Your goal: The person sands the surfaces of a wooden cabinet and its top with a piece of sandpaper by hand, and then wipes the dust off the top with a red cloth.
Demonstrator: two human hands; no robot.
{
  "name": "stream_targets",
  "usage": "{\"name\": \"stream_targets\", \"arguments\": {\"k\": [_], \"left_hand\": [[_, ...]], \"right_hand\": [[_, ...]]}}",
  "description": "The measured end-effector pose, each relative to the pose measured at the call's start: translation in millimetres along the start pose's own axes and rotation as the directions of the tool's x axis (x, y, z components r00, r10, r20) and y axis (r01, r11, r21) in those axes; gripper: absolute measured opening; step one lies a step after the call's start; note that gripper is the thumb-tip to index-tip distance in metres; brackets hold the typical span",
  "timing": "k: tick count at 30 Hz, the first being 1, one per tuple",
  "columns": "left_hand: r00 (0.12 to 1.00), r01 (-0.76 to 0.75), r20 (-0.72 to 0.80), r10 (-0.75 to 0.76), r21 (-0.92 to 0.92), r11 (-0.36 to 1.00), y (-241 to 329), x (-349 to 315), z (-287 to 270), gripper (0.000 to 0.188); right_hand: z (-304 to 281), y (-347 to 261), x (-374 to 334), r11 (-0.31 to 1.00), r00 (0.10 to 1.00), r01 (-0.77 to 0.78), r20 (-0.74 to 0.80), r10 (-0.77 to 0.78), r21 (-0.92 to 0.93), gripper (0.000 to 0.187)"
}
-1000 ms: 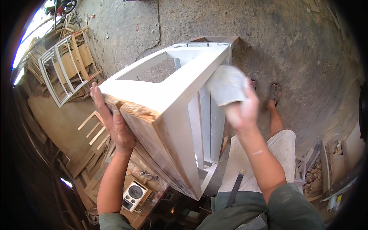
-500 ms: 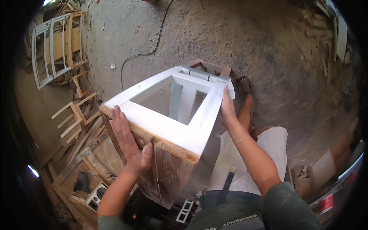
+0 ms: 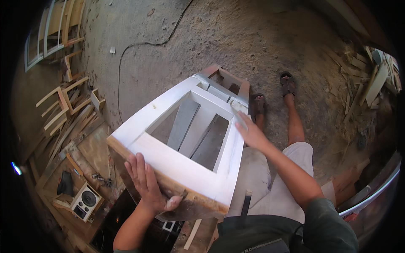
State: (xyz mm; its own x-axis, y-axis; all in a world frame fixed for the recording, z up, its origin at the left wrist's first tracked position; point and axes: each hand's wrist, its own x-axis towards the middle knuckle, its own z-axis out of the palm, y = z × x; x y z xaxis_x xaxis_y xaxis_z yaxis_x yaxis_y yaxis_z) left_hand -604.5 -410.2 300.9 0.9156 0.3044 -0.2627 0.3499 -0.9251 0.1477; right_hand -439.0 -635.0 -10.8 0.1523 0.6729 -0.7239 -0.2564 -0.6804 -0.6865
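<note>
A white-painted wooden frame [image 3: 181,162] with a large rectangular opening tilts in front of me, its near edge bare brown wood [image 3: 202,200]. Grey and white slats show through the opening. Against that brown edge rests my left hand [image 3: 147,185], open, with its fingers stretched up and the thumb apart. My right hand [image 3: 254,134] is on the frame's right side rail, its fingers closed over a pale sheet [image 3: 238,110] pressed to the surface. What kind of sheet it is does not show. A brown wooden frame part [image 3: 231,76] lies beyond the far end.
Several bare wooden frames [image 3: 63,105] and scrap strips are piled at left. A boxed speaker [image 3: 86,201] sits at lower left. A dark cable [image 3: 145,43] crosses the dusty floor [image 3: 219,33]. Wood offcuts [image 3: 358,76] lie at right, past my sandalled feet [image 3: 288,84].
The white frame appears turned and lower in view, with more slats visible. My right hand has come from the frame's outer edge onto its top face. My left hand stays against the near edge.
</note>
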Motion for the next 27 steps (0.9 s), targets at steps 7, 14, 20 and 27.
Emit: {"name": "stream_targets", "arguments": {"k": [7,14,20,27], "left_hand": [[1.0,0.007,0.0,-0.007,0.029,1.0,-3.9,-22.8,1.6,0.109],[0.998,0.061,0.024,-0.062,0.047,0.997,-2.5,-40.2,-0.1,0.113],[0.997,0.075,0.018,-0.075,0.033,0.997,-2.8,-45.1,0.0,0.112],[0.999,0.051,-0.002,-0.051,0.014,0.999,-4.1,-38.5,3.8,0.113]], "right_hand": [[-8.1,-8.3,33.8,0.989,1.0,-0.027,-0.016,0.025,-0.145,0.065],[-5.2,-5.0,33.5,0.998,1.0,0.018,-0.022,-0.019,-0.063,0.063],[-1.9,-5.7,46.1,0.999,0.999,0.01,-0.053,-0.013,-0.051,0.064],[4.6,-13.5,45.9,0.986,0.999,-0.038,-0.019,0.035,-0.162,0.067]]}}
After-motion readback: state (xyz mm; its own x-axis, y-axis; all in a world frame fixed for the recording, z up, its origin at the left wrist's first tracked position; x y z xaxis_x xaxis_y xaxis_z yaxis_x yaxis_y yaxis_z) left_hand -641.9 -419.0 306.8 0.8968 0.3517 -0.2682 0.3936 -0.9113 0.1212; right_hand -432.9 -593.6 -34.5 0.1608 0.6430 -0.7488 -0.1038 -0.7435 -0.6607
